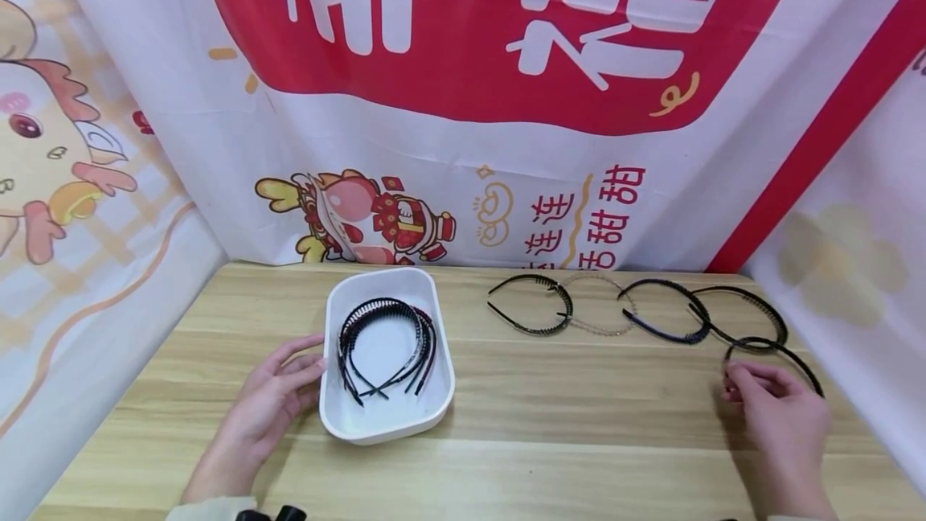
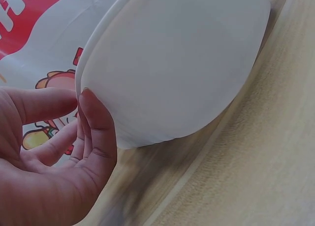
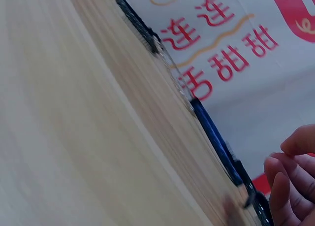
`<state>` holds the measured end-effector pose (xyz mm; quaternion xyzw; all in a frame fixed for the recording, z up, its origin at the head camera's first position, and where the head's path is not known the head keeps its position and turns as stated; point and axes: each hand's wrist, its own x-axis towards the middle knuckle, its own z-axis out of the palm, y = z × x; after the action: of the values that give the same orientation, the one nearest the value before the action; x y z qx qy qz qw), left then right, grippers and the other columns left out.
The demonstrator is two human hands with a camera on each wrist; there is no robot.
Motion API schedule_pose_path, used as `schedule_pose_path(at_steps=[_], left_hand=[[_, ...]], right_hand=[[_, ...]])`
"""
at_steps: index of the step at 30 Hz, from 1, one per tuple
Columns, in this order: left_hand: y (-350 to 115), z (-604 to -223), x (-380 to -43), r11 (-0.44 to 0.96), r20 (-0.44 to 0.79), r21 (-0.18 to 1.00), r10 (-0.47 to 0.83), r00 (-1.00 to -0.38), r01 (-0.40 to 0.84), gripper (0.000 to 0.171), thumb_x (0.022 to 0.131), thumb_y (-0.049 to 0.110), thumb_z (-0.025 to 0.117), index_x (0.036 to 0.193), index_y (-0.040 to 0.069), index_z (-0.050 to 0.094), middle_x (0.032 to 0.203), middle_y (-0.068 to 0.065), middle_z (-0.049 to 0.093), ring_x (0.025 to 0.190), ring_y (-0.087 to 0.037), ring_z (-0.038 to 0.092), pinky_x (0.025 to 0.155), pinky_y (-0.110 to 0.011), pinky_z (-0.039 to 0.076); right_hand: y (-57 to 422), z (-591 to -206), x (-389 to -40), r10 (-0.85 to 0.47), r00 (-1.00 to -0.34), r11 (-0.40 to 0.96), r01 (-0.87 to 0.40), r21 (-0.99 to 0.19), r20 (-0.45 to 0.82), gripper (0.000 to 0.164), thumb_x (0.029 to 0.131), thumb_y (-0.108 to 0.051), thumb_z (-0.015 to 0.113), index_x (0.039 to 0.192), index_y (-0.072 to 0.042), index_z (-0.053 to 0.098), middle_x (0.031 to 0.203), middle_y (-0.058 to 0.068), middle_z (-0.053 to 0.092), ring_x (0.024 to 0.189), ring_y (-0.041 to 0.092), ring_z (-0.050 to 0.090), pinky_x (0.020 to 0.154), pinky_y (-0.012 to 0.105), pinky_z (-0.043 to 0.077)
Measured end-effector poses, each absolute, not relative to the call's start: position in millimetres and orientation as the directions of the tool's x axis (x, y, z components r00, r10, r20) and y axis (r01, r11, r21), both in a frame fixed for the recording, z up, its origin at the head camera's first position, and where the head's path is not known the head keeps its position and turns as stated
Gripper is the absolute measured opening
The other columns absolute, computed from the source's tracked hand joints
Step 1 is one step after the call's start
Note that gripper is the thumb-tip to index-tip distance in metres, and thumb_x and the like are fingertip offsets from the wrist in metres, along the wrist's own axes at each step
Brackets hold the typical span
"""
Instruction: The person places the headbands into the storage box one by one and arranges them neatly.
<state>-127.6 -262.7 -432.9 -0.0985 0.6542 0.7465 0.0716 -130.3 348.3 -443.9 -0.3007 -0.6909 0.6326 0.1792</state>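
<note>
My left hand (image 1: 278, 392) is at the left side of a white plastic box (image 1: 450, 364), with thumb and fingertips pinching its rim, as the left wrist view shows. Inside the box lie several dark toothed headbands (image 1: 387, 304), overlapping one another. My right hand (image 1: 784, 416) is over a black headband (image 1: 796, 360) at the right end of the table, covering part of it. In the right wrist view, thumb and fingers (image 3: 290, 181) are loosely bent close together with nothing visible between them.
Along the back of the wooden table (image 1: 550, 457) lie a black toothed headband (image 1: 567, 304), a thin pale beaded headband (image 1: 615, 333), a blue-black headband (image 1: 669, 336) and another black headband (image 1: 767, 308), overlapping in a row. A printed cloth (image 1: 579, 151) hangs behind.
</note>
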Motion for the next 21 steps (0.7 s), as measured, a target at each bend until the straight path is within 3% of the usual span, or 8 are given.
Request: schedule_pose_path(at_steps=[8,16,21], left_hand=[[-262,-432,-127,-0.127,-0.241,0.963,-0.026,-0.97,-0.236,0.037,0.105,0.008,0.065,0.135,0.029,0.062,0.112,0.01,0.078,0.104,-0.011,0.074,0.093,-0.03,0.063],[-262,-434,-126,-0.135,-0.234,0.964,-0.024,-0.972,-0.229,0.035,0.105,0.007,0.064,0.131,0.03,0.064,0.111,0.009,0.078,0.102,-0.011,0.074,0.091,-0.03,0.063],[-262,-434,-127,-0.141,-0.234,0.964,-0.032,-0.972,-0.227,0.034,0.105,0.006,0.064,0.13,0.029,0.064,0.109,0.009,0.078,0.102,-0.011,0.075,0.09,-0.03,0.064]], right_hand=[[381,-446,-124,0.693,-0.704,0.005,0.22,-0.975,-0.155,0.006,0.095,-0.017,0.082,0.096,-0.022,0.084,0.067,-0.016,0.075,0.056,0.003,0.07,0.055,0.013,0.054],[409,-448,-115,0.733,-0.665,0.184,0.398,-0.899,-0.144,0.02,0.097,-0.032,0.079,0.079,-0.042,0.076,0.058,-0.031,0.065,0.052,-0.007,0.064,0.06,0.005,0.042],[419,-448,-113,0.732,-0.653,0.181,0.464,-0.867,-0.196,0.025,0.097,-0.039,0.077,0.076,-0.049,0.068,0.057,-0.032,0.064,0.052,-0.007,0.062,0.064,0.004,0.037]])
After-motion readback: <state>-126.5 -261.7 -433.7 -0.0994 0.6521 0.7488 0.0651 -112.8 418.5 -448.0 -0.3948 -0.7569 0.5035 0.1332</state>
